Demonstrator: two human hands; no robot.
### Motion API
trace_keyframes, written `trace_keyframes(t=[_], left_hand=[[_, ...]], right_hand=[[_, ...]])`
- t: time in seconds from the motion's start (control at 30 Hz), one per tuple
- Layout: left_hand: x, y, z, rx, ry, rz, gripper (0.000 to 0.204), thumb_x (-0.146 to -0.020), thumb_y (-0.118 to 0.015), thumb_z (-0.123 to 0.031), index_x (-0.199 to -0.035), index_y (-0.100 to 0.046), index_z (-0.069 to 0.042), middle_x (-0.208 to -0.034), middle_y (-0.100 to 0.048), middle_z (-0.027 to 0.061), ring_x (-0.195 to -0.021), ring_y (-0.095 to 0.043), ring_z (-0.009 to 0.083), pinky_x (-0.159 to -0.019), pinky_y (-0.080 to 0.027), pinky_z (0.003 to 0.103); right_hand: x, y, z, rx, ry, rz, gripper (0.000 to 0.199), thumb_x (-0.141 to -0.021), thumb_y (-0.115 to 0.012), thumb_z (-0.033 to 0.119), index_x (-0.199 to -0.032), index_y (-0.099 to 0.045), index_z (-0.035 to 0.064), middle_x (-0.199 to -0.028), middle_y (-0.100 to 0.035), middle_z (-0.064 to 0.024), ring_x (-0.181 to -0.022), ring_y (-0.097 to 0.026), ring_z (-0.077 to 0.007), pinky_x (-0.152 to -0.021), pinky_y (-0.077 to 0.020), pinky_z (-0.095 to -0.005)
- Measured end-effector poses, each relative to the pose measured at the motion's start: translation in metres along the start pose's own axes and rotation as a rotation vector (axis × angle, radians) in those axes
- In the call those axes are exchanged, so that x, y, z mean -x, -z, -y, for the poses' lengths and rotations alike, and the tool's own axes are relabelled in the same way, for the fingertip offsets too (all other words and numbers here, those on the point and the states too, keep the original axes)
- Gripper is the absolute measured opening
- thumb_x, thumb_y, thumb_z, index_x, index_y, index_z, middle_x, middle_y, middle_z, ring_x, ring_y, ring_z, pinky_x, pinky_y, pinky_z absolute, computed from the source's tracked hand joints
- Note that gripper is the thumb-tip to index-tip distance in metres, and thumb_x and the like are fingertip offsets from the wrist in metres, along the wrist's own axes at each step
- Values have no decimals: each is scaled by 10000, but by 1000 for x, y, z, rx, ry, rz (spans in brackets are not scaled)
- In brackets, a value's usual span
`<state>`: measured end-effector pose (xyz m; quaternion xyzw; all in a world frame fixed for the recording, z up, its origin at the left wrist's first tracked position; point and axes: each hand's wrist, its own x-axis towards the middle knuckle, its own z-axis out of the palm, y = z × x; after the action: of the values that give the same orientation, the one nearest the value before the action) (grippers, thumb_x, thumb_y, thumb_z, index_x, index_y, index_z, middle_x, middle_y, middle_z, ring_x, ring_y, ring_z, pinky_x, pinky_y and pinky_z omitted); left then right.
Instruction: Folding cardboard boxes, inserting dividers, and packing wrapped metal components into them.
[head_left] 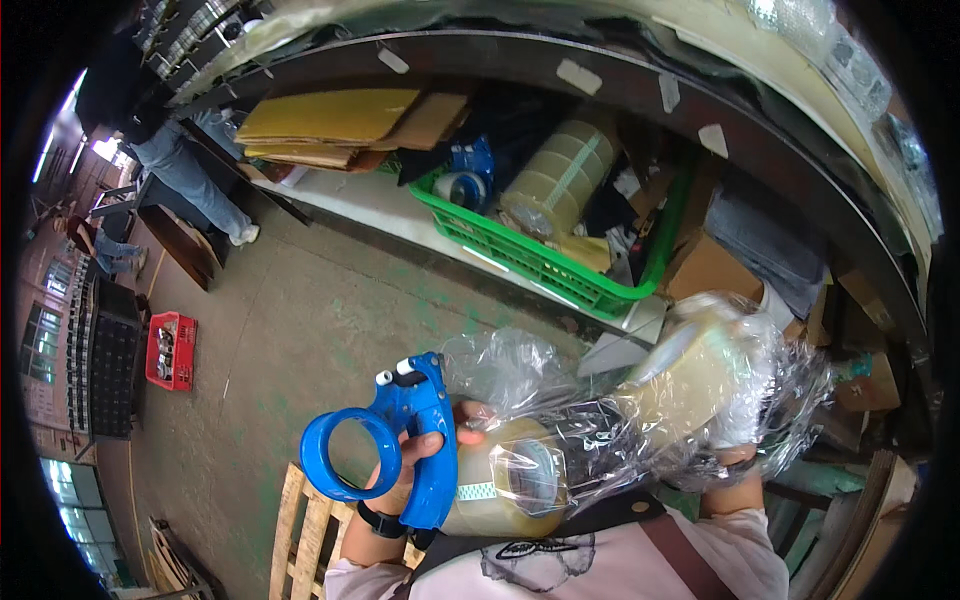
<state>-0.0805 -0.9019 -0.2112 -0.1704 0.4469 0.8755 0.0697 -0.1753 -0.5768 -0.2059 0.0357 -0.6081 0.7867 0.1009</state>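
My left hand (397, 480) grips a blue tape dispenser (432, 450) by its handle, thumb across the near side. The dispenser's round hub (312, 455) carries no tape. Against my front, right beside it, rests a stack of clear tape rolls (500, 510), partly covered by crinkled clear plastic wrap (600, 425). More yellowish tape (680, 375) shows through the wrap on the right. My right forearm (738, 497) reaches up into that wrap; the plastic and its glare hide the right hand's fingers.
Ahead, a green basket (535, 268) on a shelf holds a tape stack (565, 170) and another blue dispenser (472, 160). Cardboard sheets (330, 115) lie left of it. A red crate (171, 350) and a wooden pallet (290, 530) stand on the floor. A person (180, 160) stands at far left.
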Motion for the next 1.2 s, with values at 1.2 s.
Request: trace_keyframes(t=[1.2], left_hand=[[-91,-2,-60,204,-213,-47,376,-858,-686,-325,-1072,-593,-31,-965,-665,167,-895,-658,346,-770,-560,455]], right_hand=[[-56,-70,38,538,125,334,386,-961,-504,340,-1188,-560,33,-894,-634,-106,-733,-616,-237,-685,-518,-344]])
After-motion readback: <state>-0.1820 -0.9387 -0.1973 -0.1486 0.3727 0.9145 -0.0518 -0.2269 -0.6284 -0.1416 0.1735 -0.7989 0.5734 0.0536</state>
